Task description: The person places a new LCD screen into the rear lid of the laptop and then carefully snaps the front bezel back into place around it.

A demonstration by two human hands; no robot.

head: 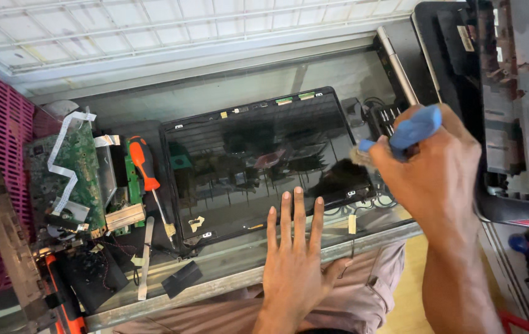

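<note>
Glass bench [338, 244]: brush [409, 133], laptop panel [264, 161]

We press our left hand [292, 260] flat on the near edge of the bare laptop screen panel [264, 161] on the glass counter [239, 263]. Our right hand [431, 167] grips a blue-handled brush [403, 133] over the panel's right edge. 1 orange screwdriver [147, 173] lies left of our left hand.

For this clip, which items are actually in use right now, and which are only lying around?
In use:
- laptop screen panel, pressed flat by the left hand
- blue-handled brush, gripped in the right hand at the panel's right edge

Lying about:
- orange screwdriver
- green circuit board
- pink crate
- dark laptop shell
</note>
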